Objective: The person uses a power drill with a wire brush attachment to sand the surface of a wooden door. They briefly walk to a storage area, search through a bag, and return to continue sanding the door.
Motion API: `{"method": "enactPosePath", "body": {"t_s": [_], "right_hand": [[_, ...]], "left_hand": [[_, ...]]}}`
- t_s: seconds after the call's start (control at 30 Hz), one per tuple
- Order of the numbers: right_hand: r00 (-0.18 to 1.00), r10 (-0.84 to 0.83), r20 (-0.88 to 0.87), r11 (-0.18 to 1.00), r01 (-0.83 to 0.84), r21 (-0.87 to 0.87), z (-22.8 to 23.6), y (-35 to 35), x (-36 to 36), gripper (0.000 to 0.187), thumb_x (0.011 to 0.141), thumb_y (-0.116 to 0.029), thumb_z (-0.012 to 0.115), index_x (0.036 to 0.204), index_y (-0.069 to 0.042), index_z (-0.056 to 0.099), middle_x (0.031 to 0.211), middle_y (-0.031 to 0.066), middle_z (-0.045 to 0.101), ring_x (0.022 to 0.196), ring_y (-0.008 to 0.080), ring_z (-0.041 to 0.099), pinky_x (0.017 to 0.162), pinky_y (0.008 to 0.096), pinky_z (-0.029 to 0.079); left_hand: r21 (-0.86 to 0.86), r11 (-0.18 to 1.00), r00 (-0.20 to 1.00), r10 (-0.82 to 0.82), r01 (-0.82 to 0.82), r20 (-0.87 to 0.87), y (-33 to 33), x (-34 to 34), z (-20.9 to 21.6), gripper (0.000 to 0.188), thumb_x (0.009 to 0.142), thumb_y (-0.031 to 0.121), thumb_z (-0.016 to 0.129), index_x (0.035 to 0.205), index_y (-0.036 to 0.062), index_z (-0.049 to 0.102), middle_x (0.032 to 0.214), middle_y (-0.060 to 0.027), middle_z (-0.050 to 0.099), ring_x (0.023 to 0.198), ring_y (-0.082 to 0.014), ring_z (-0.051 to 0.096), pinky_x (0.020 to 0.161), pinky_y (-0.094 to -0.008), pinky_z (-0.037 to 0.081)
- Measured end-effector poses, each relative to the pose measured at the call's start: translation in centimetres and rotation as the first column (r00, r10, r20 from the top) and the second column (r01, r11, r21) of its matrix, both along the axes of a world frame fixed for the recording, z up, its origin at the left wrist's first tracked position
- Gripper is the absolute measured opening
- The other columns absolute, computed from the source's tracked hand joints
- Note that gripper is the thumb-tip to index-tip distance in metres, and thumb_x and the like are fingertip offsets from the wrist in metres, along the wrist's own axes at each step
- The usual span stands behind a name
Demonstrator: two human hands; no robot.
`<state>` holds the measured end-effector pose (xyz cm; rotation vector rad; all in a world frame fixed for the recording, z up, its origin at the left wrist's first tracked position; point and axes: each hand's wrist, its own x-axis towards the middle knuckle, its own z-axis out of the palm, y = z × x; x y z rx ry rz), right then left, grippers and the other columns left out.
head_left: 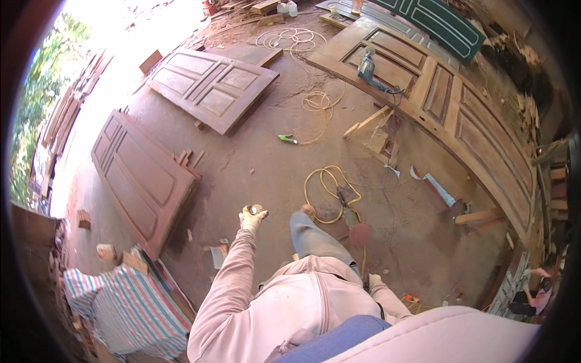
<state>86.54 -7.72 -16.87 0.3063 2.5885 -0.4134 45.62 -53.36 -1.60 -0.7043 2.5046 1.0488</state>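
Note:
My left hand (252, 219), in a pale work glove, is held out over the floor. Its fingers curl round a small roundish thing with a whitish middle and dark edge, too small to name. Low beside my right hip is my right hand (376, 281), also pale; its fingers are mostly hidden, and a dark thing shows beside it. A yellowish hose or cord runs from there towards a reddish round disc (361, 234). Next to the disc lies a dark handheld tool (347, 204) with a looped yellow hose (307, 192). Whether the disc belongs to this tool I cannot tell.
Brown panelled wooden doors lie at left (142, 175), far left (212, 85) and right (436, 91). A blue-grey power tool (367, 66) rests on the right door. A green-ended hose (287, 138) crosses the floor. Striped cloth (136, 308) drapes at lower left; a person (535, 296) is far right.

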Motion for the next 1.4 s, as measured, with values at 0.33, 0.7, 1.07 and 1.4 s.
{"method": "enactPosePath", "body": {"t_s": [0.33,0.7,1.07,1.4], "right_hand": [[0.715,-0.682,0.154,0.579,0.657,-0.483,15.2,-7.1,-38.8,0.033,0.088,-0.035,0.058,0.102,-0.006,0.065,0.099,0.0151,0.068,0.096,0.0292,0.064,0.082,0.0390,0.048],[0.783,-0.615,-0.090,0.783,0.594,-0.186,21.0,-4.4,-61.7,0.040,0.084,-0.037,0.062,0.115,-0.012,0.059,0.116,0.0161,0.059,0.113,0.0329,0.053,0.094,0.0423,0.042],[0.866,-0.237,-0.440,0.772,0.443,0.456,27.9,12.0,-78.5,0.075,0.069,-0.028,0.074,0.134,-0.007,0.042,0.130,0.0158,0.043,0.122,0.0345,0.041,0.103,0.0471,0.032],[0.968,-0.121,-0.219,0.949,0.178,0.260,26.2,16.1,-83.3,0.070,0.065,-0.030,0.074,0.123,0.000,0.048,0.109,0.0108,0.053,0.100,0.0243,0.054,0.083,0.0401,0.044]], "left_hand": [[0.007,0.934,0.920,0.350,-0.357,0.173,-6.6,-14.4,-6.7,0.091,0.061,0.043,0.086,0.128,-0.0058,0.046,0.120,-0.0226,0.058,0.108,-0.0312,0.058,0.091,-0.0379,0.046],[0.160,0.931,0.910,0.266,-0.328,0.318,-1.9,-35.5,-13.3,0.090,0.067,0.046,0.081,0.123,-0.0158,0.046,0.119,-0.0284,0.057,0.112,-0.0363,0.056,0.095,-0.0387,0.045],[0.361,0.920,0.976,-0.199,0.156,0.086,19.1,-54.9,-0.9,0.046,0.082,0.034,0.070,0.111,-0.0001,0.059,0.093,-0.0095,0.067,0.073,-0.0174,0.061,0.064,-0.0313,0.049],[0.701,0.492,0.816,-0.533,0.516,-0.226,52.9,-60.9,7.6,0.047,0.080,0.042,0.072,0.100,0.0007,0.063,0.088,-0.0087,0.066,0.081,-0.0177,0.061,0.075,-0.0340,0.048]]}}
